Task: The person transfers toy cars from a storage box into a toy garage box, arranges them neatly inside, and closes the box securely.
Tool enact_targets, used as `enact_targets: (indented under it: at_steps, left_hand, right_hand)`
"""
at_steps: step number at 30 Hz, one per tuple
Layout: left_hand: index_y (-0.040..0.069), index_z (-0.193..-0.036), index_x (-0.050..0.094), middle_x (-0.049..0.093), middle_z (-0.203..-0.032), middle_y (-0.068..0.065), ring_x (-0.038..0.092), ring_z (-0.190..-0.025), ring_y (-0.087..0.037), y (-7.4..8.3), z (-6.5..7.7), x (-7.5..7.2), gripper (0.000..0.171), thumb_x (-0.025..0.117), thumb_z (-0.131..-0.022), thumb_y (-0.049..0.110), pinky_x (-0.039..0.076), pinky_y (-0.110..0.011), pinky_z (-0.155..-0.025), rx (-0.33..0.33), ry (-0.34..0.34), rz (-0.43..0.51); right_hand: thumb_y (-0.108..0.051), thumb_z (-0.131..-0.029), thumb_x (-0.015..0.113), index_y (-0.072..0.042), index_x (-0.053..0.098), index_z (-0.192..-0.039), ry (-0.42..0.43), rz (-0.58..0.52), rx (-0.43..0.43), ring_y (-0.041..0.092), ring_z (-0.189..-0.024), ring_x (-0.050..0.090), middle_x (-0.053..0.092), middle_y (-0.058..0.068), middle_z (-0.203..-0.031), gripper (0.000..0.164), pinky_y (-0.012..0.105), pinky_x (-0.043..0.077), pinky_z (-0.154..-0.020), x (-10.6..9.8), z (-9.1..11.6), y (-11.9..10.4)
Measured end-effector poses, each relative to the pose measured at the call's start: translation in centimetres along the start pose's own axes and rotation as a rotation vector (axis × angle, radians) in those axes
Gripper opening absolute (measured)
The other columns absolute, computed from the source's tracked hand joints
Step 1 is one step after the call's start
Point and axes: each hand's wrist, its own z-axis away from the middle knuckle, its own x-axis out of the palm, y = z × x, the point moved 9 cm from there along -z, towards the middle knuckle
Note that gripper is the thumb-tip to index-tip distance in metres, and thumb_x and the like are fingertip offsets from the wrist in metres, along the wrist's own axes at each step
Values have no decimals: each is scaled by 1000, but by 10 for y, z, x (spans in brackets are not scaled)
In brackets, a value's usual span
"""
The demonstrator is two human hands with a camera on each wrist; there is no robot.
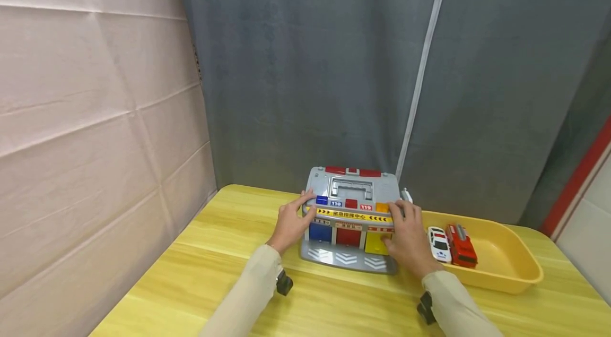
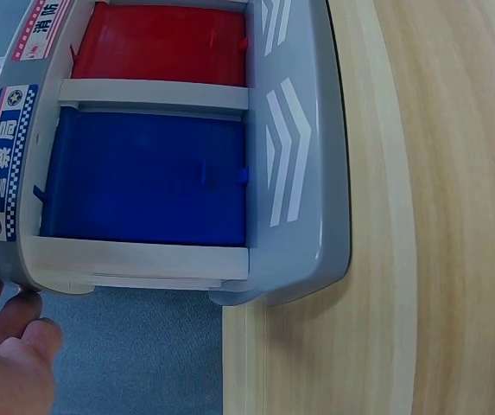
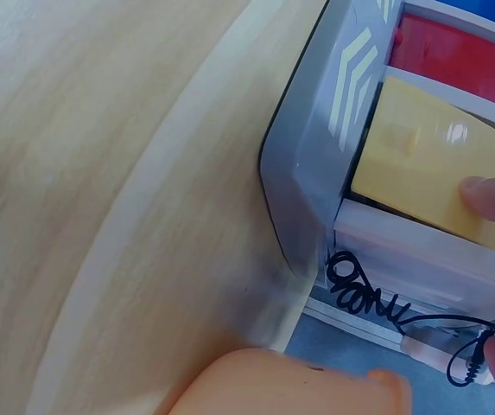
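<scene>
A grey toy rescue garage [image 1: 346, 213] stands on the table, with a blue door [image 2: 143, 177], a red door [image 2: 165, 45] and a yellow door [image 1: 377, 242] at its front. Its roof has a folding handle [image 1: 351, 188] and coloured buttons. My left hand [image 1: 292, 222] grips the roof's left front corner, fingers on top, thumb at the front edge. On the right corner, my right hand [image 1: 410, 239] holds the roof edge near the orange button [image 1: 382, 207], its thumb against the yellow door. In the right wrist view that door tilts slightly out of its frame.
A yellow tray [image 1: 511, 252] sits right of the garage, holding a white toy police car [image 1: 439, 244] and a red toy fire truck [image 1: 461, 246]. A black coiled cord [image 3: 368, 298] hangs at the garage's right side. A grey curtain [image 1: 305, 71] rises behind the table [image 1: 229, 241].
</scene>
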Motion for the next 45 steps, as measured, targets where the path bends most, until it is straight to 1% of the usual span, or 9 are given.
enact_targets:
  at_steps: [13,15,20,22,29,34,37,40,45]
  left_hand:
    - [21,-133,66,51,-151,9,45,-145,-24,1,-3,0,37,61,-97,29,32,-48,-123,-13,-5,-18]
    - [21,-133,66,51,-151,9,45,-145,-24,1,-2,1,38,60,-97,30,30,-51,-124,-16,-4,-19]
    - [22,-133,66,51,-151,10,45,-145,-23,0,0,1,37,60,-96,30,25,-57,-124,-28,-3,-17]
    - [22,-132,66,51,-151,10,45,-145,-22,0,0,2,37,61,-96,30,25,-57,-124,-27,-4,-18]
    - [22,-133,65,51,-151,10,45,-145,-22,1,1,2,38,60,-96,30,23,-62,-123,-28,-1,-19]
    - [22,-133,66,51,-151,10,45,-145,-23,1,1,3,37,60,-97,30,26,-56,-124,-19,-2,-15]
    - [21,-132,66,51,-151,8,45,-144,-23,1,1,3,37,61,-97,29,31,-51,-123,-11,2,-11]
    - [21,-132,66,51,-151,8,45,-144,-23,2,1,2,37,61,-97,29,31,-49,-123,-9,7,-11]
    - [21,-132,66,52,-150,8,46,-144,-23,2,1,2,37,62,-96,29,29,-52,-124,-6,7,-15]
  right_hand:
    - [-6,-62,93,3,52,-127,110,29,-53,38,-119,43,50,23,-128,77,58,45,-106,-6,-5,-4]
    - [-6,-62,93,3,52,-126,114,42,-59,38,-117,43,50,22,-127,76,57,45,-105,-6,-6,-4]
    - [-6,-65,92,3,51,-127,72,45,-42,39,-119,42,49,22,-129,76,57,45,-106,-4,-6,-3]
    - [-6,-65,92,3,50,-128,57,42,-31,39,-120,40,48,22,-131,76,58,45,-106,-4,-5,-2]
    - [-7,-65,92,1,49,-129,57,41,-21,39,-121,39,46,22,-132,77,58,44,-107,-2,-3,1]
    - [-7,-67,90,2,48,-131,27,45,-28,41,-123,37,44,23,-135,77,60,43,-107,-3,-2,1]
    - [-6,-67,90,3,48,-131,7,45,-48,41,-122,37,45,24,-133,76,59,43,-106,-6,-3,1]
    - [-7,-66,90,3,49,-128,-19,43,-62,40,-119,38,46,23,-129,74,58,43,-104,-8,-6,0]
    - [-9,-67,89,2,52,-123,-87,7,-65,38,-115,39,49,20,-123,68,57,44,-100,-11,-12,1]
